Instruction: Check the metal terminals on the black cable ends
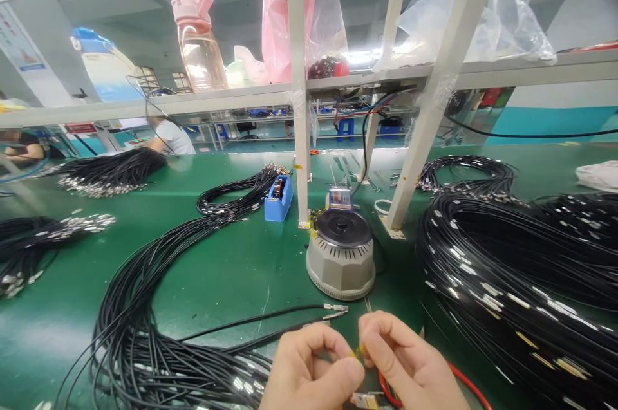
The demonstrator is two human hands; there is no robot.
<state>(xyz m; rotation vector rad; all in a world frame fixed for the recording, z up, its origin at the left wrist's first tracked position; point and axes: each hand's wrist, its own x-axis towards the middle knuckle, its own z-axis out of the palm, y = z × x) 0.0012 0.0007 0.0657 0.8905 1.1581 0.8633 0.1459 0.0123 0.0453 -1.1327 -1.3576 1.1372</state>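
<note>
At the bottom centre, my left hand point(309, 368) and my right hand point(405, 358) are close together, thumbs and forefingers pinched. Between the fingertips shows a small yellow piece point(358, 352), which looks like amber tape; most of it is covered. Just beyond my left hand lie the connector ends point(337, 310) of two black cables. A red curved handle or cord point(468, 384) passes under my right hand, partly hidden. Ahead of my hands stands a round grey tape dispenser point(342, 255) with a black top.
A large bundle of black cables point(232, 368) lies at left, and big coils point(483, 281) fill the right. A blue tape holder point(279, 199) stands near the white shelf post point(300, 139). A pink bottle point(197, 43) is on the shelf. Other people sit beyond the bench.
</note>
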